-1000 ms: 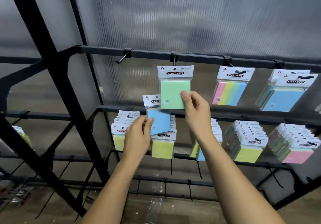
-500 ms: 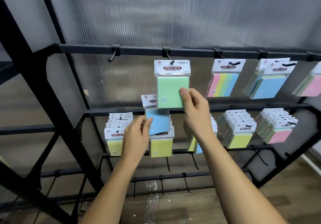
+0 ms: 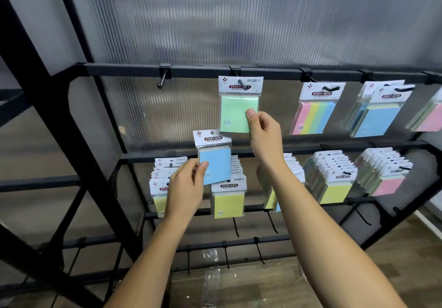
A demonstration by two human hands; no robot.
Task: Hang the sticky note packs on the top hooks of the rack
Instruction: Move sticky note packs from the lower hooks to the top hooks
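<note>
A green sticky note pack hangs by its header hole on the second top hook of the black rack. My right hand pinches its lower right corner, thumb on the front. My left hand pinches a blue sticky note pack at its lower left corner, holding it upright below and left of the green one. The leftmost top hook is bare. To the right hang a multicolour pack, blue packs and a pink pack.
The middle rail carries thick rows of packs: yellow ones under my hands, more yellow and pink to the right. The rack's diagonal black frame stands at the left. A ribbed translucent panel backs it. Bare hooks line the lowest rail.
The green pack's header has slid onto the hook, which now shows through its hole. My left hand with the blue pack keeps its place below it. The view shifted slightly.
</note>
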